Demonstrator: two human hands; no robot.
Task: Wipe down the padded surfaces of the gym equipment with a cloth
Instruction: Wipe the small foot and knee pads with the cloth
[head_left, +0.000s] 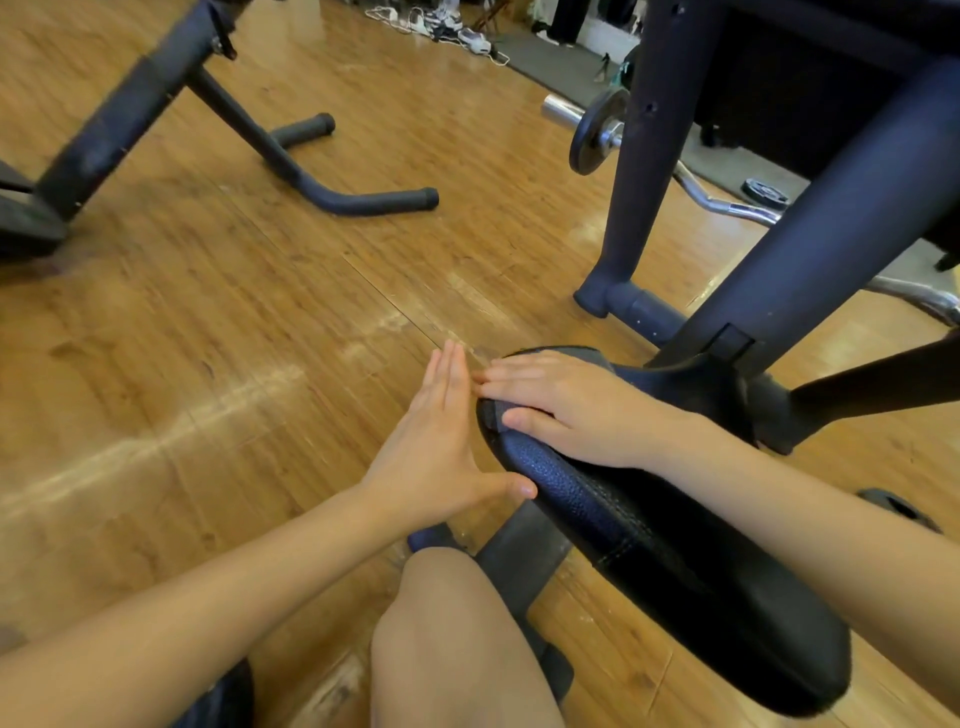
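A black padded seat (649, 530) runs from lower right toward the centre of the head view. A dark grey cloth (589, 357) lies over its far end, mostly covered by my right hand (561, 400). That hand presses flat on the cloth, with the thumb over a fold at the pad's left edge. My left hand (436, 436) is just left of the pad, fingers straight and together, holding nothing. Its thumb tip touches the pad's side.
A dark bench frame (322, 182) with capped legs stands at upper left on the wooden floor (208, 338). Dark uprights (644, 156) rise at right, with a curl bar and plate (595, 130) behind them. My bare knee (452, 623) is below the hands.
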